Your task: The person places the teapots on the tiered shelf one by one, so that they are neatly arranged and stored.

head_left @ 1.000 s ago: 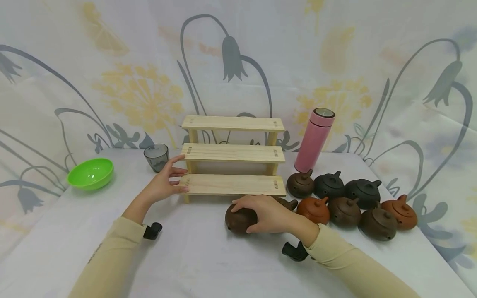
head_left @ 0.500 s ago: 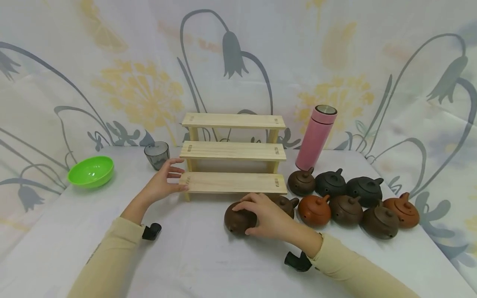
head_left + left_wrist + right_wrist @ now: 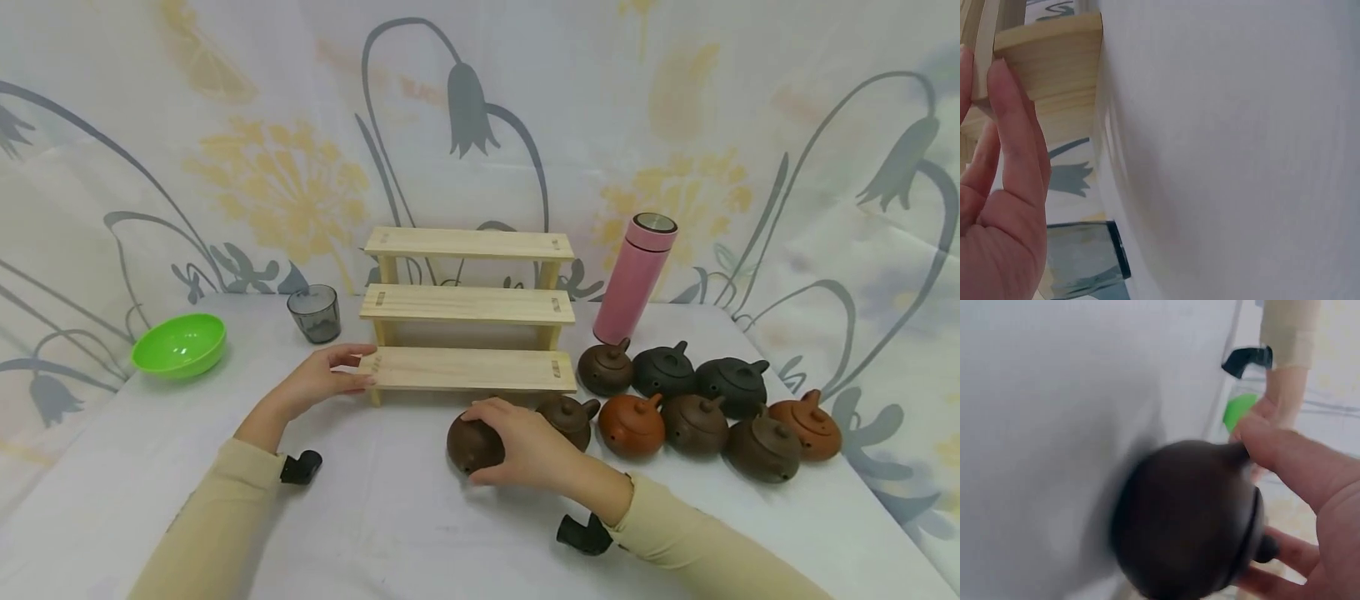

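Note:
My right hand [image 3: 525, 443] grips a dark brown teapot [image 3: 474, 444] in front of the wooden three-tier shelf [image 3: 468, 367]. In the right wrist view the thumb presses the tip of that teapot's spout, while other fingers reach behind its lid; their contact is partly hidden. The teapot [image 3: 1179, 519] is tilted and slightly blurred, close above or on the cloth. My left hand [image 3: 311, 387] is at the left end of the lowest board. Seen from the left wrist, its thumb and fingers [image 3: 1013, 125] pinch the board's end.
Several brown, black and orange teapots [image 3: 632, 427] cluster to the right of the shelf, one brown teapot [image 3: 567, 419] just behind my right hand. A pink thermos [image 3: 633, 279] stands behind them. At the left are a grey glass [image 3: 315, 315] and a green bowl [image 3: 180, 348].
My left hand has come down slightly, its fingers now lower on the end of the bottom board. The right hand and its teapot have shifted a little to the left.

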### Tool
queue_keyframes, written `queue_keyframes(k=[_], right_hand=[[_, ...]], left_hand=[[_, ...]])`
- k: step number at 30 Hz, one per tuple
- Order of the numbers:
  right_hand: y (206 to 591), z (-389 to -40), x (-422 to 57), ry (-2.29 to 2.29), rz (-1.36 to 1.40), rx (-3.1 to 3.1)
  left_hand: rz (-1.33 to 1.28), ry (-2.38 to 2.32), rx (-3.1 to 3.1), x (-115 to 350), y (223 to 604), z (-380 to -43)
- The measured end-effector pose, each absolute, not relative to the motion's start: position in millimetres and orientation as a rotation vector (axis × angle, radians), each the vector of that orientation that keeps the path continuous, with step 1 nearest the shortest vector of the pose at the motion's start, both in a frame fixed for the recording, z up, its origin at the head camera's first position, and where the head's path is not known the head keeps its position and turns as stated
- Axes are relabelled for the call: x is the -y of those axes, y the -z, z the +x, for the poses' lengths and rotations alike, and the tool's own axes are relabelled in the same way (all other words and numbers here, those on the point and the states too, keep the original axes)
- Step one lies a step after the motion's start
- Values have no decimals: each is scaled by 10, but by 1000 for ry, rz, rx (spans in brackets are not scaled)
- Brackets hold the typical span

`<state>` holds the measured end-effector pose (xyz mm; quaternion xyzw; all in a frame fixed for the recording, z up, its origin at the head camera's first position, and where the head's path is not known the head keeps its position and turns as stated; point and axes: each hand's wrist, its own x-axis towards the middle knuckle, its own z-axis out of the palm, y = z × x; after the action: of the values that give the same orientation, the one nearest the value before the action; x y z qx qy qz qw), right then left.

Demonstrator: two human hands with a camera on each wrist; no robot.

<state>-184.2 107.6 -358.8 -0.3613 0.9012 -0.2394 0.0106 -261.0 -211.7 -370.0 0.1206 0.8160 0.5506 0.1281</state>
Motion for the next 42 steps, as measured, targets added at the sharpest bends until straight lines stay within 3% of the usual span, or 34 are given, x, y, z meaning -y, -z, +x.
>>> queue_keyframes(k=[10,31,42], right_hand=[[3743,-1820,-1025,984,-1045,-2722],[3745,-1862,-954,943,-966,-2672],[3457,-1995,-964,1015,-1093,-2650]], left_hand=[[408,-1600,-2269,2217,3712,-2689],[481,-1347,-2415,2207,3710,-2757],[530,-1335,-2412,2194,3679,-2755]])
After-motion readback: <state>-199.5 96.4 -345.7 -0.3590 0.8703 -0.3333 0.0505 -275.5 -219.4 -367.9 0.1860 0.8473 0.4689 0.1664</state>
